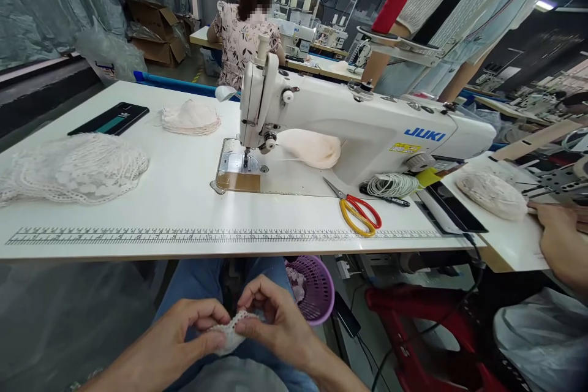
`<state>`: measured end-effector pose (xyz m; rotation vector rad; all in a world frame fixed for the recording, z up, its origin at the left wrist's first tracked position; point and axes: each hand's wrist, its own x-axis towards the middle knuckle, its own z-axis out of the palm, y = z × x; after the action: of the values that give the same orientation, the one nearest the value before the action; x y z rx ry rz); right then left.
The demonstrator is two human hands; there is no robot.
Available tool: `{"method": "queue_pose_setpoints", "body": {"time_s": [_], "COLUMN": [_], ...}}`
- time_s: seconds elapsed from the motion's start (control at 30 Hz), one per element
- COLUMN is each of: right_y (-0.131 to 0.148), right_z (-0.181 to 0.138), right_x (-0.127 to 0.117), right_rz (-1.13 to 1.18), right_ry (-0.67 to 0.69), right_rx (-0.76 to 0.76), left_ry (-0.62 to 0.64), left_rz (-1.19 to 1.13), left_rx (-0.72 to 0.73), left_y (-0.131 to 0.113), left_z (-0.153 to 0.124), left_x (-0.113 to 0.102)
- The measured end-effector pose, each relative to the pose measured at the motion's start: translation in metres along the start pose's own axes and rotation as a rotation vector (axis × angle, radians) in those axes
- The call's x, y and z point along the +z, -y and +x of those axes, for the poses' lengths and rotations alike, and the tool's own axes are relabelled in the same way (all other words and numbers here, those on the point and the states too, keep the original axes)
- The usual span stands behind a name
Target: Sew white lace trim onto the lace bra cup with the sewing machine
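Observation:
Over my lap, below the table's front edge, a small piece of white lace point(233, 332) is pinched between both hands. My left hand point(195, 331) grips its left end with thumb and fingers. On the other end, the thumb and fingertips of my right hand point(271, 318) are closed. Part of the lace is hidden behind the fingers. Beyond the hands stands a white sewing machine point(362, 119) with its needle over the metal plate. Scissors point(361, 211) with red and yellow handles lie in front of it.
White lace point(78, 165) is heaped at the table's left, near a phone point(110, 119) and a stack of pale fabric pieces point(190, 117). A purple basket point(321, 294) stands under the table. At right, a co-worker's hand point(558, 226) reaches toward a pale bundle point(493, 195). Another person point(248, 30) sits behind.

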<state>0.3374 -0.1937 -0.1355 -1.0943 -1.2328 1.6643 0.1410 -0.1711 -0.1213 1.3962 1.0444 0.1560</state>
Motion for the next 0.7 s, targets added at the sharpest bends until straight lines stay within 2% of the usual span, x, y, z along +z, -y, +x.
{"method": "queue_pose_setpoints", "body": {"time_s": [0.13,0.33,0.53,0.7], "right_y": [0.000,0.003,0.005,0.001], "right_z": [-0.001,-0.004,-0.004,-0.004], "right_x": [0.003,-0.001,-0.002,0.001], "right_rz": [-0.043,-0.071,-0.162,-0.172], "right_ry": [0.009,0.061,0.096,0.076], "right_rx": [0.000,-0.019,0.029,0.047], "left_ry": [-0.016,-0.004,-0.023,-0.028], "left_rz": [-0.078,-0.002,-0.049,0.024], "left_rx": [-0.008,-0.011,-0.048,-0.052], "left_y": [0.001,0.002,-0.010,-0.014], "left_z": [0.004,0.005,-0.002,-0.003], "left_x": [0.004,0.003,0.003,0.004]}}
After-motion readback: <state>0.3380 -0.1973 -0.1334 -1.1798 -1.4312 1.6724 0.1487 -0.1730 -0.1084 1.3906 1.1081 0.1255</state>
